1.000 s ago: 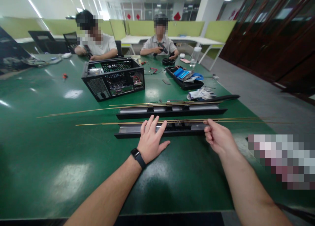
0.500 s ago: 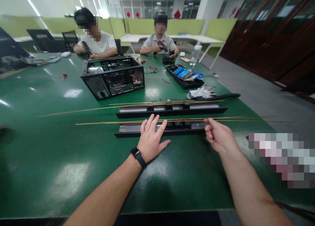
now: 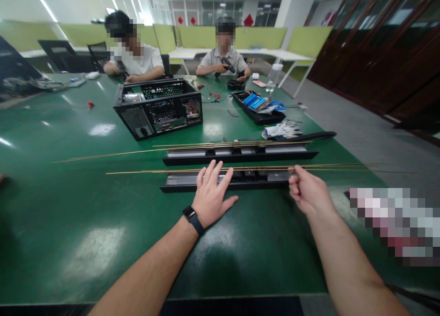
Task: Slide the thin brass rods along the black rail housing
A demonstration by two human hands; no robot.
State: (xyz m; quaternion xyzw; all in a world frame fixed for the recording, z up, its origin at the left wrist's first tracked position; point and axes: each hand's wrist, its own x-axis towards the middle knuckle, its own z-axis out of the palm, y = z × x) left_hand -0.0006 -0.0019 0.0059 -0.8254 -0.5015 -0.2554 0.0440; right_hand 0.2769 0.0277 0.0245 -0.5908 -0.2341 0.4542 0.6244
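Note:
My left hand (image 3: 212,196), with a watch (image 3: 192,219) on its wrist, lies spread over the nearer black channel-shaped bar (image 3: 185,188). Its fingers rest across thin golden rods (image 3: 130,172) that run lengthwise along this bar. At the bar's right end my right hand (image 3: 309,191) is closed in a pinch on one of these thin rods; the exact grip is partly hidden by the fingers. Beyond, a second black bar (image 3: 202,160) lies parallel, with more thin golden rods (image 3: 103,156) along it. Both bars have grey inner faces and dark blocks inside.
An open black computer case (image 3: 137,119) stands on the green table (image 3: 85,206). To the right are gloves (image 3: 280,130), a black tray (image 3: 264,119) with blue items, and a clear bottle (image 3: 273,77). Two people sit opposite, one holding a power drill (image 3: 227,64).
My right hand has shifted slightly to the right with the pinched rod. My left hand keeps its spread pose on the near bar.

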